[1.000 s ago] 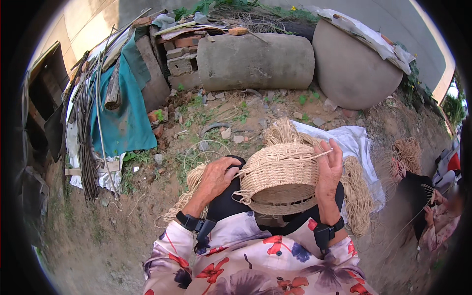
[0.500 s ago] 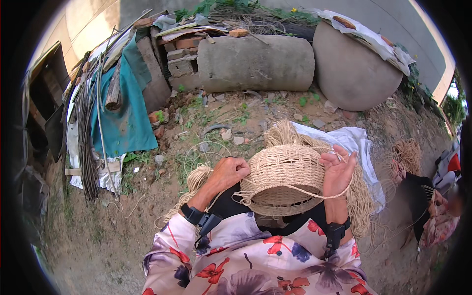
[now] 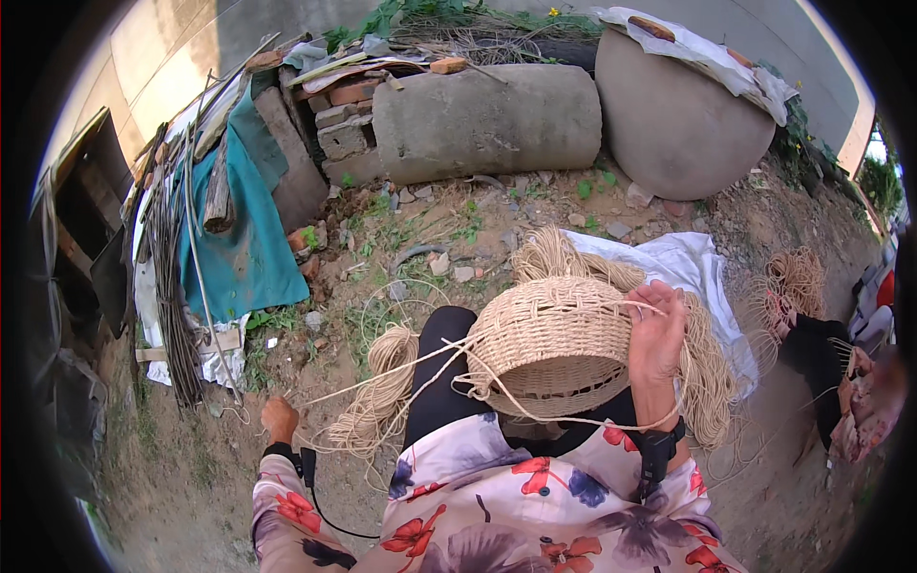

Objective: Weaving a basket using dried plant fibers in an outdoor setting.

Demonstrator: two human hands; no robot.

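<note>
A woven basket (image 3: 549,320) of pale straw-coloured cord sits on my lap, its opening tilted toward me. My left hand (image 3: 280,418) is out at the left, closed on a cord (image 3: 368,380) stretched taut to the basket's left side. At the basket's right wall is my right hand (image 3: 657,329), its fingers pinching a short strand of cord. Another length droops across the basket's front from its left rim to my right wrist. Bundles of the same cord lie left of my knee (image 3: 373,406), behind the basket (image 3: 552,256) and right of it (image 3: 709,382).
A white sack (image 3: 683,263) lies under the cord behind the basket. Farther back stand a concrete cylinder (image 3: 487,124) and a round slab (image 3: 683,119). Teal cloth (image 3: 253,258) and sticks lean at the left. Another person (image 3: 864,392) sits at the right near more cord (image 3: 795,282).
My left hand has swung from the basket's left edge far out to the lower left, drawing the cord taut. My right hand stays by the basket's right side.
</note>
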